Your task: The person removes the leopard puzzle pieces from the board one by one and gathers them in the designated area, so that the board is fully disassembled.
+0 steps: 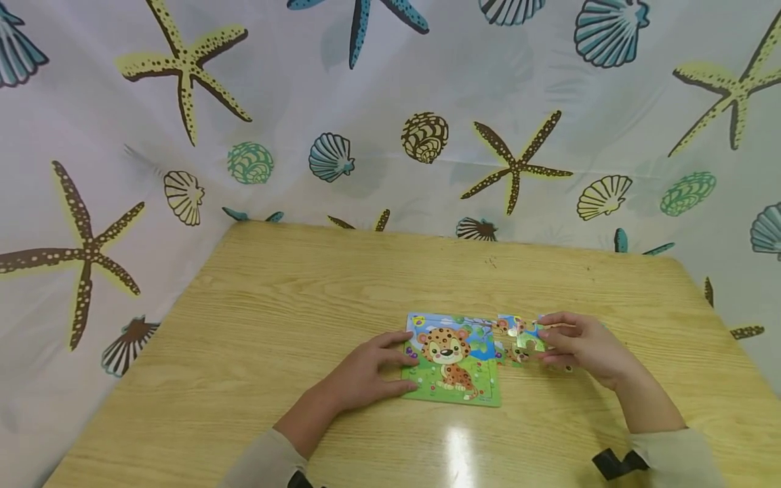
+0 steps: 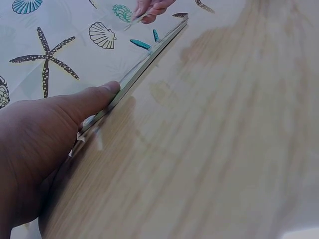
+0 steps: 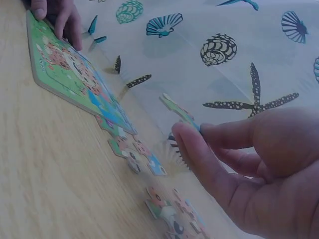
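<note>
Apparently, placing is being prepared: one puzzle piece (image 1: 528, 335) is pinched by right fingers (image 3: 197, 149), the leopard board (image 1: 451, 359) touched by relaxed left fingers (image 1: 399, 358); alignment seems required.

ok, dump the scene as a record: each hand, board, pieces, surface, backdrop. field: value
left_hand: left hand touches left edge of board
right_hand: right hand pinches piece, held above table
board: flat on table, printed with spotted cub
loose_pieces: several loose pieces, right of board in head view; exact count unclear, partly hidden
surface: table, wood-grain
backdrop: pale cloth behind table, starfish and shell print
</note>
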`<state>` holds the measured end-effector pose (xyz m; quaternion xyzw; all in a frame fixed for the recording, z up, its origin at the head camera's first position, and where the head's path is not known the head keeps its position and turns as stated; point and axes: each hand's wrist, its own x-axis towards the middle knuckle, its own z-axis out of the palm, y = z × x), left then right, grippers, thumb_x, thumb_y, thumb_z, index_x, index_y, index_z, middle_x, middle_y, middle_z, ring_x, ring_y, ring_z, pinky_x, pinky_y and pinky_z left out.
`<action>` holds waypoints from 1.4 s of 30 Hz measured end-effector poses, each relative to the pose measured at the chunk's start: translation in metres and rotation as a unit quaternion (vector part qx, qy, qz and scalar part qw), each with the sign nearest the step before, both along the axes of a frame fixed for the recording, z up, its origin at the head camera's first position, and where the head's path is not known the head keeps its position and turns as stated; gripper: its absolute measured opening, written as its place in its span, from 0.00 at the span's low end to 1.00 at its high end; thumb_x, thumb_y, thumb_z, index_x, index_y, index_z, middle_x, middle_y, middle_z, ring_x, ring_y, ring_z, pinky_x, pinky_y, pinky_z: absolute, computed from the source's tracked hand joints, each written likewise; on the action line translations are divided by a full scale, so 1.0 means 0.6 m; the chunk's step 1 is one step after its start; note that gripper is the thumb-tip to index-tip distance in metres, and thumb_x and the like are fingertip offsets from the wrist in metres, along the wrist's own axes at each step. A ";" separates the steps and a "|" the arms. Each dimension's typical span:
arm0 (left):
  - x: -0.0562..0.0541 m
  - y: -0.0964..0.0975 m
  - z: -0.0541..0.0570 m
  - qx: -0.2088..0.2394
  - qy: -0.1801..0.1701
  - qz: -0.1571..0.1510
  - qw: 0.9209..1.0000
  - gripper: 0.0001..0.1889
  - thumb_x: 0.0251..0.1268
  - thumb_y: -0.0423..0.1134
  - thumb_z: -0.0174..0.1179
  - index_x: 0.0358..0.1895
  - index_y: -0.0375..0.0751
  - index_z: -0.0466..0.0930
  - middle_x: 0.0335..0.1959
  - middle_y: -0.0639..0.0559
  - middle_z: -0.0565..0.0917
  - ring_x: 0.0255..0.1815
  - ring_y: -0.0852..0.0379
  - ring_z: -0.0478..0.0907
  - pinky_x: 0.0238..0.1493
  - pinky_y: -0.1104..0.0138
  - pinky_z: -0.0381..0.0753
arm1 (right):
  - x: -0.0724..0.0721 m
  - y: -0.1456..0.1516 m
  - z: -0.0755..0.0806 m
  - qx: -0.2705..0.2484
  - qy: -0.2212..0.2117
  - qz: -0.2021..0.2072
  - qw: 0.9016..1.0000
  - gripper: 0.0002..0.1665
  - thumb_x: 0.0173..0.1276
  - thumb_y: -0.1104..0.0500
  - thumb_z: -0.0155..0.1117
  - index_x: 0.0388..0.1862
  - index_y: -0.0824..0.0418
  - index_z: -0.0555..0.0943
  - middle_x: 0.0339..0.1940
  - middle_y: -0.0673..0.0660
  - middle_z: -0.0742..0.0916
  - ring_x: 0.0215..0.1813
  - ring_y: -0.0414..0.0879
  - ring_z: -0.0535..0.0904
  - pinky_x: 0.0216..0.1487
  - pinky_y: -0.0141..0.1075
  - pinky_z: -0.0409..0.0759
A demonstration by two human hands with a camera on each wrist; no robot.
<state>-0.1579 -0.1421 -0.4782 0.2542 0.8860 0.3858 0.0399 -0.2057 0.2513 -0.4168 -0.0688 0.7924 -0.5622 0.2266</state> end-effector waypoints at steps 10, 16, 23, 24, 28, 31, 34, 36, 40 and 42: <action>-0.001 0.001 0.001 -0.005 0.003 0.000 1.000 0.21 0.59 0.54 0.71 0.54 0.52 0.87 0.75 0.52 0.68 0.77 0.43 0.63 0.75 0.47 0.65 | -0.011 0.059 0.001 -0.017 -0.016 0.007 1.000 0.35 0.76 0.54 0.59 0.71 0.74 0.60 0.41 0.56 0.82 0.44 0.46 0.88 0.47 0.35 0.88; 0.001 0.001 0.000 -0.005 -0.004 0.004 1.000 0.21 0.58 0.54 0.71 0.53 0.52 0.87 0.75 0.53 0.68 0.77 0.44 0.63 0.75 0.47 0.64 | -0.013 0.080 -0.003 -0.031 -0.039 0.003 0.999 0.33 0.77 0.55 0.59 0.70 0.72 0.61 0.41 0.55 0.82 0.45 0.47 0.88 0.49 0.35 0.87; 0.002 0.004 0.002 0.001 -0.004 0.000 1.000 0.21 0.59 0.54 0.71 0.53 0.51 0.87 0.75 0.51 0.68 0.76 0.41 0.63 0.74 0.45 0.65 | -0.017 0.114 0.000 -0.008 -0.027 -0.006 1.000 0.30 0.76 0.55 0.60 0.67 0.70 0.63 0.44 0.53 0.82 0.47 0.46 0.88 0.49 0.35 0.87; 0.002 0.005 0.002 0.000 -0.001 0.000 1.000 0.21 0.59 0.54 0.71 0.53 0.51 0.87 0.75 0.51 0.68 0.76 0.41 0.63 0.74 0.45 0.65 | -0.017 0.119 0.001 -0.005 -0.025 -0.007 1.000 0.30 0.76 0.55 0.60 0.67 0.70 0.63 0.45 0.53 0.82 0.47 0.46 0.88 0.50 0.35 0.87; 0.001 0.006 0.001 -0.004 0.005 0.003 1.000 0.21 0.58 0.54 0.71 0.53 0.52 0.87 0.75 0.52 0.68 0.76 0.42 0.64 0.74 0.46 0.66 | -0.019 0.140 0.001 0.004 -0.021 -0.006 1.000 0.29 0.75 0.56 0.61 0.65 0.70 0.64 0.46 0.53 0.83 0.47 0.47 0.88 0.50 0.37 0.87; 0.001 0.006 0.000 -0.007 0.004 0.004 1.000 0.21 0.58 0.54 0.71 0.53 0.53 0.87 0.75 0.53 0.68 0.76 0.43 0.64 0.74 0.47 0.66 | -0.020 0.154 0.000 0.012 -0.025 -0.005 1.000 0.27 0.75 0.57 0.61 0.64 0.71 0.64 0.44 0.54 0.83 0.46 0.48 0.88 0.51 0.38 0.87; 0.001 0.007 0.001 -0.004 0.000 0.004 1.000 0.21 0.58 0.55 0.71 0.53 0.53 0.87 0.75 0.53 0.68 0.76 0.43 0.64 0.74 0.47 0.66 | -0.018 0.169 -0.002 0.022 -0.031 -0.004 0.999 0.27 0.76 0.57 0.60 0.63 0.71 0.64 0.44 0.54 0.83 0.45 0.47 0.88 0.49 0.37 0.87; 0.002 0.007 0.001 -0.004 -0.002 0.003 1.000 0.21 0.58 0.55 0.71 0.53 0.53 0.87 0.75 0.53 0.68 0.76 0.43 0.64 0.74 0.47 0.66 | -0.017 0.178 -0.003 0.029 -0.036 0.001 0.999 0.27 0.76 0.57 0.60 0.63 0.72 0.64 0.44 0.54 0.83 0.44 0.47 0.88 0.49 0.37 0.87; 0.002 0.007 0.000 -0.003 -0.003 0.004 1.000 0.21 0.58 0.55 0.71 0.53 0.53 0.87 0.75 0.54 0.68 0.77 0.43 0.63 0.74 0.47 0.66 | -0.015 0.190 -0.005 0.041 -0.051 0.010 0.998 0.28 0.76 0.58 0.59 0.64 0.74 0.63 0.45 0.55 0.82 0.42 0.46 0.87 0.49 0.36 0.87; 0.001 0.007 0.000 -0.004 -0.004 0.006 1.000 0.21 0.58 0.55 0.71 0.54 0.53 0.87 0.75 0.54 0.68 0.77 0.44 0.63 0.74 0.47 0.66 | -0.015 0.193 -0.008 0.043 -0.058 0.008 0.997 0.29 0.76 0.58 0.60 0.64 0.74 0.62 0.45 0.55 0.82 0.42 0.45 0.86 0.49 0.37 0.87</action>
